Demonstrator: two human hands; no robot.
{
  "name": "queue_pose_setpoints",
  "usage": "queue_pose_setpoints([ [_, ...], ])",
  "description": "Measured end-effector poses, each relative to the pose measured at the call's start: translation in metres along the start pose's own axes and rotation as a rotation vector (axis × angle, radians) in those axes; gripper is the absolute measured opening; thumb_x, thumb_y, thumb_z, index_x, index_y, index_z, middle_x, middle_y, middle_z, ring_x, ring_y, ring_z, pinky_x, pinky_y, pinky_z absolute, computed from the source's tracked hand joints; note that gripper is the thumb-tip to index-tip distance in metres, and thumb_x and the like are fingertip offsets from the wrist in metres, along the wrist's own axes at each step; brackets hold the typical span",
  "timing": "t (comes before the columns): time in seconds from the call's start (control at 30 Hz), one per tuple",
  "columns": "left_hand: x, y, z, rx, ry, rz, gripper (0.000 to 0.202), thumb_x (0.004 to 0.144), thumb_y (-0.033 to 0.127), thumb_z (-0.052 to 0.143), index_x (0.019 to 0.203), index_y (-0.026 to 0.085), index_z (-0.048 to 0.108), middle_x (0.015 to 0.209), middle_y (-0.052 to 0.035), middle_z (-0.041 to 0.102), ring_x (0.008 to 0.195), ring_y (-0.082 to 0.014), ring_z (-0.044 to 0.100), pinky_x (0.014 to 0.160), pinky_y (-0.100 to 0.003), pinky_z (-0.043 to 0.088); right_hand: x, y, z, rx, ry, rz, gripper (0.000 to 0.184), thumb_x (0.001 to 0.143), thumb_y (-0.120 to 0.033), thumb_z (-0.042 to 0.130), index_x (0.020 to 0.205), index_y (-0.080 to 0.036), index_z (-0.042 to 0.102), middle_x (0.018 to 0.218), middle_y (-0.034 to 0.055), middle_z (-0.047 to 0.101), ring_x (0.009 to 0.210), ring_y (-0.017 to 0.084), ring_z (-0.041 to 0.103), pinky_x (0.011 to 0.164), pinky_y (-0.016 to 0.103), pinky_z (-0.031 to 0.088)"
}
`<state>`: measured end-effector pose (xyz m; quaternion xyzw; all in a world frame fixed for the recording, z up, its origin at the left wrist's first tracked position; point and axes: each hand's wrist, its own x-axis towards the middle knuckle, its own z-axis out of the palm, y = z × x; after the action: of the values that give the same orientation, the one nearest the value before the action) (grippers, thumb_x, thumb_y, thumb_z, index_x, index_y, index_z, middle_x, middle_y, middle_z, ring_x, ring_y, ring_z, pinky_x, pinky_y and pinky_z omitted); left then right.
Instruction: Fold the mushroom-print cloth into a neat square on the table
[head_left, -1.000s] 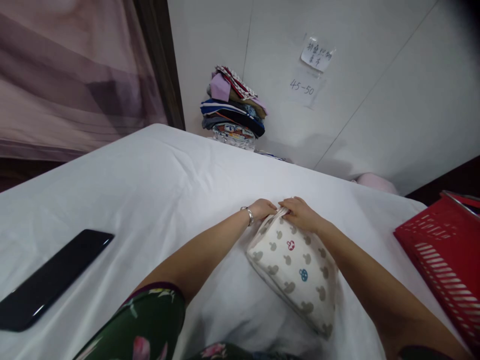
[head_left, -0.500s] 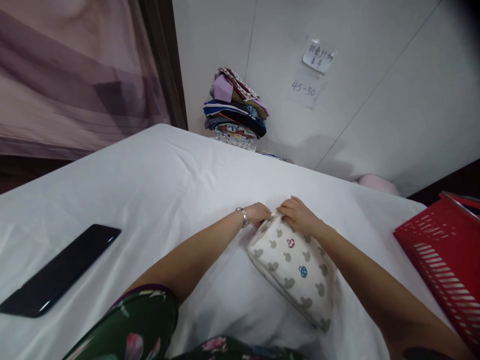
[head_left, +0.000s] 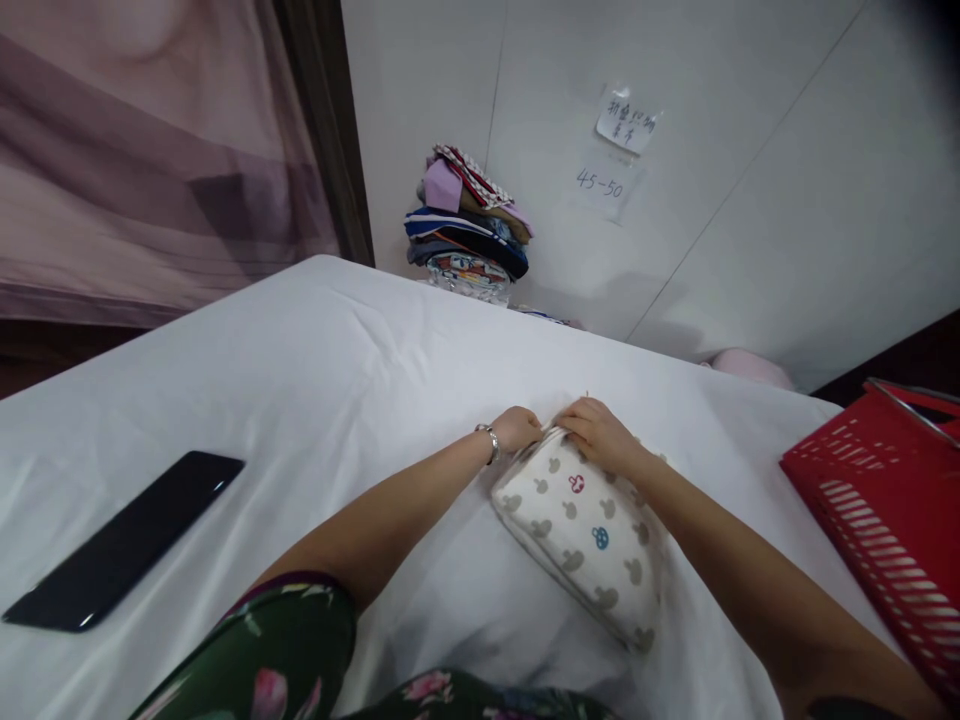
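A folded white cloth [head_left: 581, 545] printed with grey, red and blue mushrooms lies at an angle on the white-covered table [head_left: 300, 360]. At its far left corner my left hand [head_left: 517, 430], with a silver bracelet at the wrist, pinches the edge of the fabric. My right hand [head_left: 600, 432] is closed on the far edge just beside it, its fingers curled over the layers. Both fingertips are partly hidden by the cloth and the hands themselves. The right forearm covers part of the cloth's right side.
A black flat slab [head_left: 127, 540] lies on the table's left. At the right edge stands a red perforated basket [head_left: 862, 480] with a metal handle. Beyond the table, a stack of folded fabrics [head_left: 469, 225] is against the wall, near paper notes [head_left: 628, 120]. A pink curtain [head_left: 150, 160] hangs left.
The view has shifted slightly. Both hands stay at the cloth's far corner, and the right fingers have curled in a little more. The cloth lies nearly the same.
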<state>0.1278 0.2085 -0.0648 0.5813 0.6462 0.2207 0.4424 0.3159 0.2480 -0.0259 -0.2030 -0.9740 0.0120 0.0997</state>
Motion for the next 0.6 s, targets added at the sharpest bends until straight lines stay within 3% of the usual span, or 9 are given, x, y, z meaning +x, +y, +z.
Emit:
queue_pose_setpoints([
  [0.1, 0.002, 0.001, -0.001, 0.046, 0.015, 0.047, 0.012, 0.062, 0.024, 0.061, 0.07, 0.016, 0.067, 0.066, 0.0, 0.064, 0.062, -0.012, 0.054, 0.054, -0.02, 0.038, 0.003, 0.003, 0.0, 0.055, 0.015, 0.007, 0.026, 0.08, -0.011, 0.045, 0.096, -0.021, 0.063, 0.099, 0.0085, 0.06, 0.099, 0.022, 0.052, 0.091, 0.044, 0.039],
  [0.23, 0.004, 0.002, -0.001, 0.085, 0.03, 0.095, 0.013, 0.062, 0.021, 0.06, 0.07, 0.016, 0.068, 0.069, -0.0018, 0.066, 0.066, -0.0135, 0.055, 0.059, -0.021, 0.04, 0.008, 0.007, 0.004, 0.107, -0.053, 0.075, 0.027, 0.078, -0.007, 0.042, 0.092, -0.022, 0.06, 0.122, 0.0065, 0.055, 0.119, 0.022, 0.044, 0.101, 0.052, 0.029],
  [0.43, 0.004, -0.002, 0.0, 0.03, 0.01, 0.108, 0.018, 0.066, 0.02, 0.057, 0.076, 0.016, 0.071, 0.071, -0.0008, 0.067, 0.065, -0.0118, 0.056, 0.057, -0.019, 0.04, 0.018, 0.013, 0.009, 0.163, -0.181, 0.163, 0.027, 0.072, -0.006, 0.047, 0.091, -0.023, 0.057, 0.097, 0.0029, 0.065, 0.099, 0.019, 0.057, 0.104, 0.054, 0.021],
  [0.6, -0.006, -0.012, 0.0, -0.094, -0.047, 0.074, 0.026, 0.068, 0.021, 0.056, 0.089, 0.017, 0.071, 0.068, 0.0009, 0.066, 0.053, -0.0083, 0.05, 0.048, -0.018, 0.037, 0.022, 0.019, 0.009, 0.154, -0.149, 0.146, 0.033, 0.073, -0.012, 0.051, 0.103, -0.023, 0.058, 0.102, 0.0049, 0.064, 0.103, 0.02, 0.054, 0.104, 0.051, 0.022],
])
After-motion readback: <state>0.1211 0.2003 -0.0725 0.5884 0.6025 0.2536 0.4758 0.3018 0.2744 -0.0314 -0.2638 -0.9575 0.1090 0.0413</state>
